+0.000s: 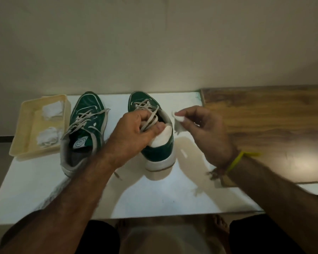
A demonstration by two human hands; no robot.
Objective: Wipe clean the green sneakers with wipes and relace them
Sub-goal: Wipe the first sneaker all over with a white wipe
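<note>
Two green sneakers with pale laces stand on a white table [44, 195], toes pointing away from me. My left hand [134, 132] grips the right sneaker [160, 153] at its opening, fingers curled over the tongue and laces, thumb against the white heel tab. My right hand [204, 129] hovers just right of that shoe and pinches a small white wipe [178, 121] between thumb and fingertips. The left sneaker [84, 125] lies untouched with its laces loose.
A cream plastic tray [24, 136] at the table's left back corner holds two piles of white wipes. A wooden surface [264, 125] adjoins the table on the right. The wall runs close behind the shoes. My knees and feet show below the front edge.
</note>
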